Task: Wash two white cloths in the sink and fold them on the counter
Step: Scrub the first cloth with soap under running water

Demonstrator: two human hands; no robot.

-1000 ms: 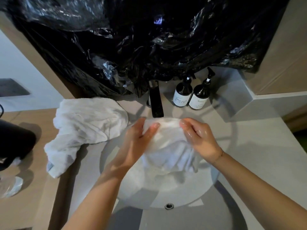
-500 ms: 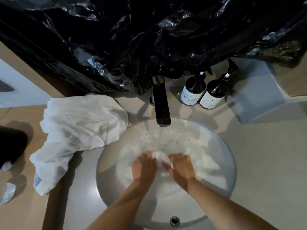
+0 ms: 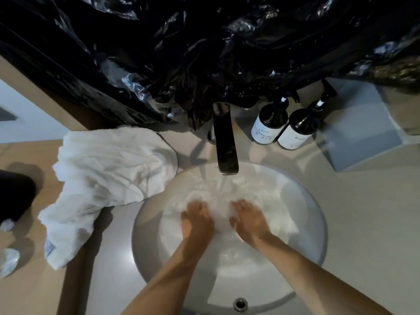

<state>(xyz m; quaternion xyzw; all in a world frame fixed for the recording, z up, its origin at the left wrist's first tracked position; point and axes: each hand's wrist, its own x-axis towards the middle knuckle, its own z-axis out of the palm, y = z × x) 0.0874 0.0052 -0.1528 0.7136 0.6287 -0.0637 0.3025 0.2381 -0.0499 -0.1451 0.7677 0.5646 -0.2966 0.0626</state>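
Observation:
One white cloth (image 3: 259,192) lies soaked in the round white sink (image 3: 145,246), under water running from the dark faucet (image 3: 225,144). My left hand (image 3: 197,220) and my right hand (image 3: 248,220) are side by side in the basin, a little apart. Each grips a bunch of the wet cloth, and their fingertips are hidden in it. The second white cloth (image 3: 106,171) sits crumpled on the counter left of the sink, one end trailing toward the front edge.
Two dark pump bottles (image 3: 268,123) (image 3: 297,130) with white labels stand right of the faucet. Black plastic sheeting (image 3: 204,53) hangs over the wall behind. A dark object (image 3: 13,196) sits at the far left of the wooden counter. An overflow hole (image 3: 240,304) marks the sink's near rim.
A second ago both hands held the cloth up at the faucet. They have lowered it into the basin, and the hands have since spread slightly apart in the water.

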